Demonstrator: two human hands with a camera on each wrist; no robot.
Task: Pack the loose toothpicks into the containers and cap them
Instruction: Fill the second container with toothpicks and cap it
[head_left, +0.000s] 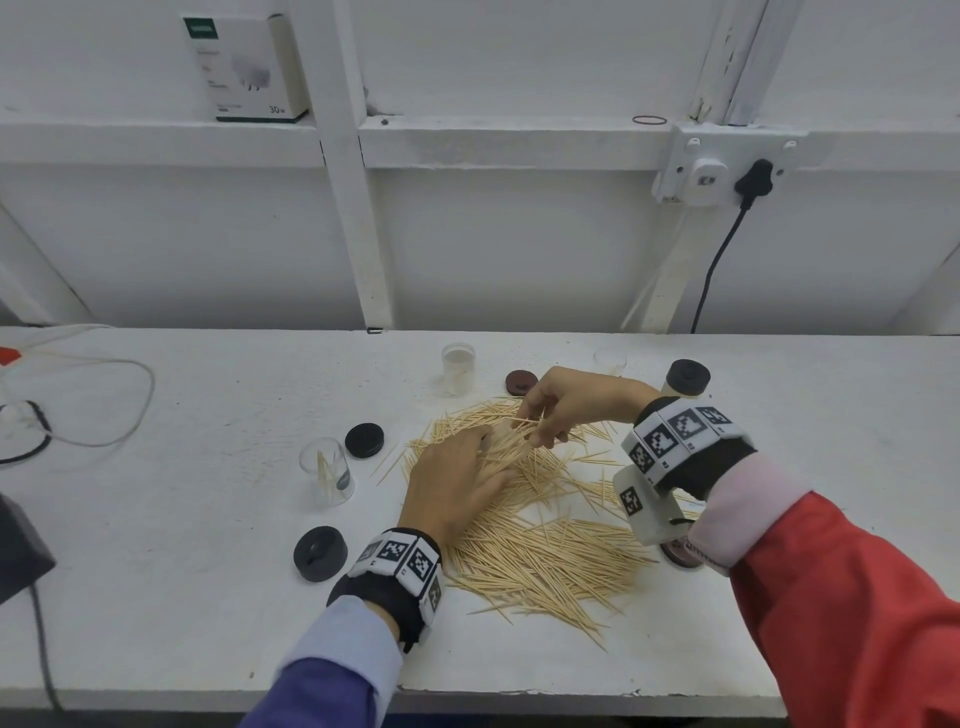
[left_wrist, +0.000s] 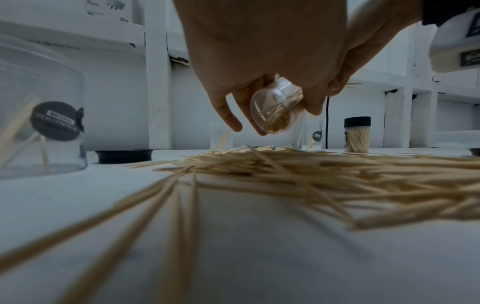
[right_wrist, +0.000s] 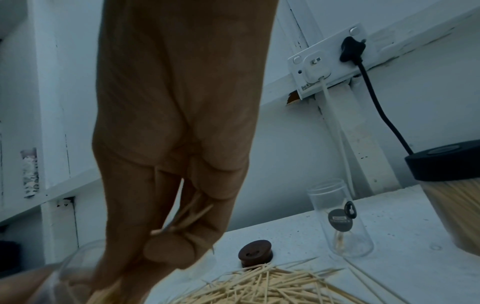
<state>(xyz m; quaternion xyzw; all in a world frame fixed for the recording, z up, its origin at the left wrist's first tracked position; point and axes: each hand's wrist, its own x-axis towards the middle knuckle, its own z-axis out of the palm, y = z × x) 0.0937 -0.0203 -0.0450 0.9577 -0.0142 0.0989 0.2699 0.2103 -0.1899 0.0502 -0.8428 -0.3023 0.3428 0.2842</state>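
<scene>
A wide pile of loose toothpicks (head_left: 540, 530) covers the middle of the white table (head_left: 182, 519). My left hand (head_left: 467, 467) lies low over the pile and grips a tilted clear container (left_wrist: 275, 109) with toothpicks inside. Just beyond it, my right hand (head_left: 540, 426) pinches a few toothpicks (right_wrist: 187, 218) close to that container's mouth. A clear container (head_left: 326, 470) with a few toothpicks stands at the left. Two more open ones (head_left: 458, 368) (head_left: 610, 359) stand at the back. A full container with a black cap (head_left: 687, 379) stands at the back right.
Loose black caps (head_left: 364, 440) (head_left: 320, 553) lie left of the pile, a brown cap (head_left: 521, 383) behind it, another brown one (head_left: 680, 553) under my right wrist. Cables (head_left: 104, 405) trail at the far left. A wall socket (head_left: 727, 166) and a box (head_left: 249, 67) sit above.
</scene>
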